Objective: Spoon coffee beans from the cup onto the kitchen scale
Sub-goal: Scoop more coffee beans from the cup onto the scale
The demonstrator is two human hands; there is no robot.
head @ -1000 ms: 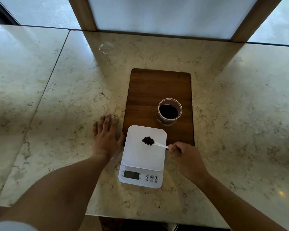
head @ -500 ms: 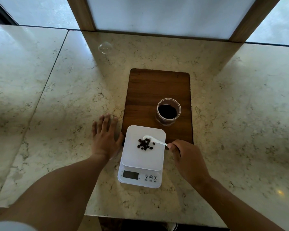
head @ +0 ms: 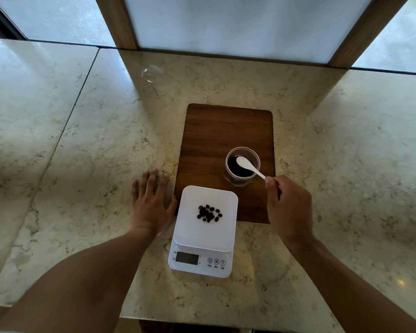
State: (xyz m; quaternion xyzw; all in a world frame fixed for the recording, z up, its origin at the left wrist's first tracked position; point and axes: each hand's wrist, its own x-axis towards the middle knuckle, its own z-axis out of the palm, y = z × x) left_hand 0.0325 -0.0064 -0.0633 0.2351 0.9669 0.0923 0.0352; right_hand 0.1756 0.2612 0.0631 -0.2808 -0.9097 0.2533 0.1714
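On the scale (head: 205,219) I note the beans (head: 209,213) now tipped out; right hand (head: 289,207), pinching the spoon (head: 249,166), has returned to the cup (head: 242,164), apparently for another scoop; left hand (head: 150,205) lies spread flat on the counter (head: 82,152).

A clear round cup (head: 242,165) stands upright on the right near part of a dark wooden board (head: 216,140), its bottom filled with dark coffee beans (head: 235,169). A white plastic spoon (head: 249,165) slants over its rim, bowl above the beans in the cup, handle running to the right and near. The white kitchen scale (head: 203,230) sits just near-left of the cup, its far edge overlapping the board, a small loose cluster of beans (head: 209,213) on its platform and its dark display facing near.
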